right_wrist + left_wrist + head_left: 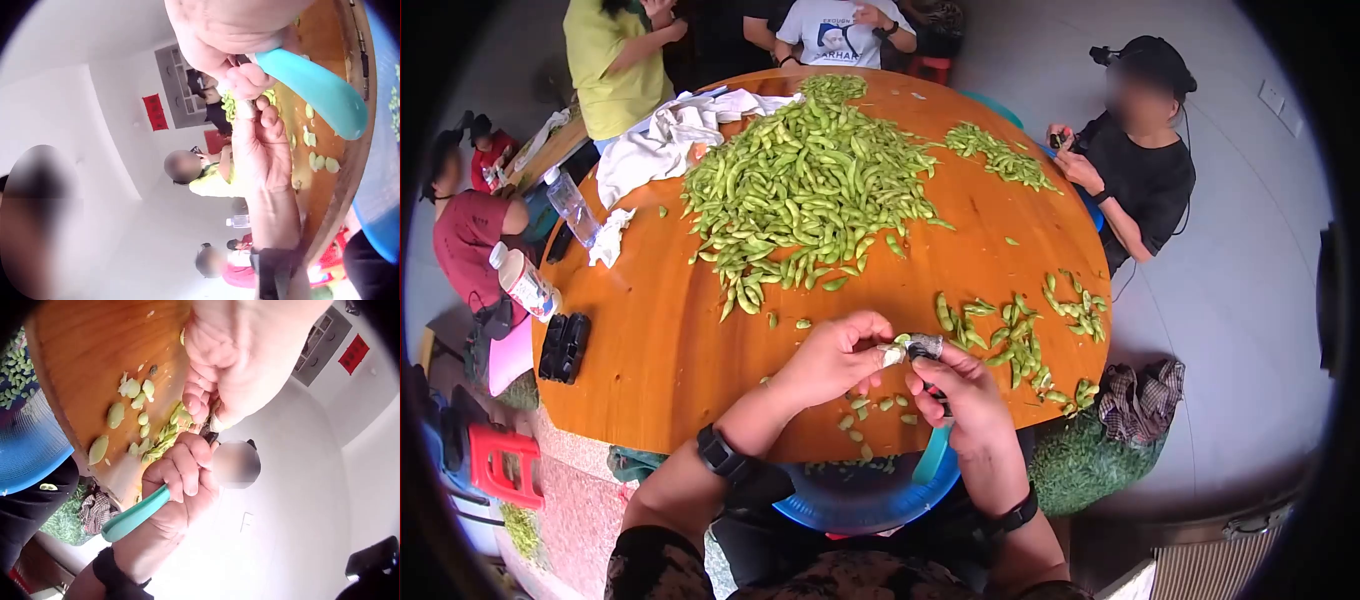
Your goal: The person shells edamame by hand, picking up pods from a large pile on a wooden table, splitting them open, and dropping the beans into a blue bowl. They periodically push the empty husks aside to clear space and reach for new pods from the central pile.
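Observation:
Over the near table edge, my left hand (835, 360) pinches a small green edamame pod (902, 341) between thumb and fingers. A whitish covering shows at its thumb tip. Meeting it from the right, my right hand (972, 395) grips a tool with a teal handle (319, 90) that sticks out below the fist. The tool's working end is mostly hidden by the fingers; a dark part shows between the hands in the left wrist view. Loose shelled beans (115, 415) lie on the wood just below the hands.
A large heap of edamame pods (810, 190) covers the middle of the round table (640, 350). Smaller pod piles (1020, 345) lie at the right. A blue basin (865, 515) sits below the near edge. Bottles (572, 207) and a black case (563, 348) stand left. Several people surround the table.

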`<state>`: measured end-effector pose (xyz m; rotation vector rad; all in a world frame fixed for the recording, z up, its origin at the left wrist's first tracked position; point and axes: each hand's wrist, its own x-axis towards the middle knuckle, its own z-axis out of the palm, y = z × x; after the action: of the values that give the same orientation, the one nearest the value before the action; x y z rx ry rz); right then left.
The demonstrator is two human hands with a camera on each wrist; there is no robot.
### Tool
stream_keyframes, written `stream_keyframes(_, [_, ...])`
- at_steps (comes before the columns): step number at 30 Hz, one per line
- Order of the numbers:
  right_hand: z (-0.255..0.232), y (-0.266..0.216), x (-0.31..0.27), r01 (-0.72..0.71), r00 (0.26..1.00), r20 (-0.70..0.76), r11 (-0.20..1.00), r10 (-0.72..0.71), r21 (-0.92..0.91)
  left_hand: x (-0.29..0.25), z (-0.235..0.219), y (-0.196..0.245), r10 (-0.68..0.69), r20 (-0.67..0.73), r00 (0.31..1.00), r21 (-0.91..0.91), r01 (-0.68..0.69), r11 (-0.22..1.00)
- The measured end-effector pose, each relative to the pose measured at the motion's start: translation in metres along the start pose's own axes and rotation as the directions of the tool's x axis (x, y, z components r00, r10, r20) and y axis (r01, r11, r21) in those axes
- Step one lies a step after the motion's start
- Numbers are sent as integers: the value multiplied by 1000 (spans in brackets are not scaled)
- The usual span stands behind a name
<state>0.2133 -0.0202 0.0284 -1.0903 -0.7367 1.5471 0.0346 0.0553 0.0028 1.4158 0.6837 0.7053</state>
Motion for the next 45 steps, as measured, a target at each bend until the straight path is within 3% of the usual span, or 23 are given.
stream_keyframes(2, [-6, -3, 3, -141, 988, 84, 983, 132, 118, 1, 0, -2, -18, 1, 1000, -44, 18, 999])
stream_keyframes(6, [-15, 3, 11, -248, 960, 206, 921, 191, 301, 6, -4, -7, 14, 63, 998, -216, 0, 976])
stream_keyframes(7, [-16, 2, 11, -248, 960, 206, 920, 191, 302, 6, -5, -7, 13, 63, 998, -215, 1, 977])
stream_keyframes(9, [-17, -3, 14, -142, 986, 132, 932, 103, 332, 5, -5, -7, 78, 20, 997, -407, -63, 911])
stream_keyframes(10, [-21, -7, 14, -54, 997, 60, 956, 39, 287, 5, -5, -7, 78, 20, 997, -407, -63, 911])
stream_keyframes(12, [-22, -15, 10, 92, 989, -115, 995, -96, -39, 5, -6, -4, 123, 7, 992, -422, -108, 900])
stream_keyframes(16, [2, -18, 2, 118, 990, -42, 948, -136, -295, 5, -1, 1, 160, 43, 986, -388, -131, 912])
stream_keyframes(17, [1, -14, 4, 129, 992, 30, 953, -125, -275, 4, -2, 1, 159, 73, 985, -360, -123, 925])
stream_keyframes(21, [11, -8, 5, 130, 992, 42, 932, -123, -338, 2, -1, 2, 177, 133, 975, -326, -125, 937])
stream_keyframes(26, [0, -12, 6, -13, 986, 164, 988, 38, -151, 0, -3, 3, 166, 160, 973, -361, -99, 927])
stream_keyframes(31, [-6, -9, 6, -105, 983, 144, 991, 116, -82, -1, -4, 2, 235, 189, 954, -407, -142, 902])
stream_keyframes(37, [-13, -6, 4, -60, 990, 124, 997, 64, -40, -2, -2, 6, 214, 168, 962, -226, -173, 959])
stream_keyframes(39, [-14, -8, 3, -46, 994, 99, 998, 50, -45, -1, 0, 4, 115, 46, 992, -97, -110, 989])
stream_keyframes(40, [-14, -8, 4, -7, 999, 34, 996, 10, -86, 0, 1, 3, 114, 50, 992, -96, -109, 989])
stream_keyframes(42, [-12, -10, 2, 29, 999, -36, 991, -33, -128, 1, 0, 0, 165, -155, 974, 141, -143, 980])
stream_keyframes(43, [-10, -12, 1, 82, 992, -74, 968, -102, -237, 1, 1, 0, 165, -150, 975, 141, -144, 979])
stream_keyframes(45, [-7, -8, 1, 205, 956, -92, 861, -277, -465, 0, 3, 2, 425, 4, 905, 487, -373, 790])
